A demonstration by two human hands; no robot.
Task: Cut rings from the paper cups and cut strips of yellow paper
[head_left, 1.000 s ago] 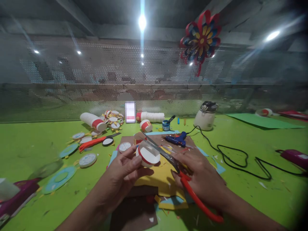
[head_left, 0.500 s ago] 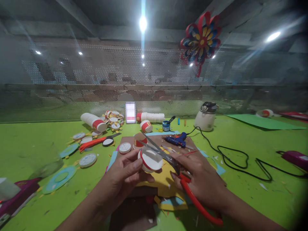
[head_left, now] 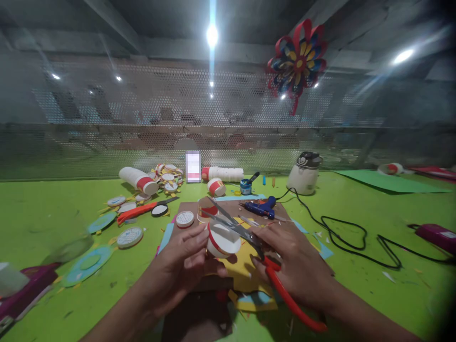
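My left hand (head_left: 188, 256) grips a cut-down paper cup (head_left: 221, 243), white inside with a red band, its opening tilted toward me. Red-handled scissors (head_left: 245, 232) are in my right hand (head_left: 288, 261). Their blades are parted and cross over the cup's rim, pointing to the upper left. Behind the blades stands another red and white cup piece (head_left: 207, 209). Left of it lies a white disc with print (head_left: 185, 219). Yellow paper (head_left: 245, 275) and a brown board (head_left: 192, 206) lie beneath my hands.
A blue glue gun (head_left: 261, 208) with a black cord lies behind my right hand. Farther back are stacked cups (head_left: 138, 180), a blue paint jar (head_left: 245, 186) and a whitish jar with a dark lid (head_left: 304, 175). Orange-handled scissors (head_left: 138, 212) and paper discs lie left.
The cup has turned slightly in my left hand, and those fingers have shifted on it. The scissors have barely moved. A thin red strip beside my right hand no longer shows.
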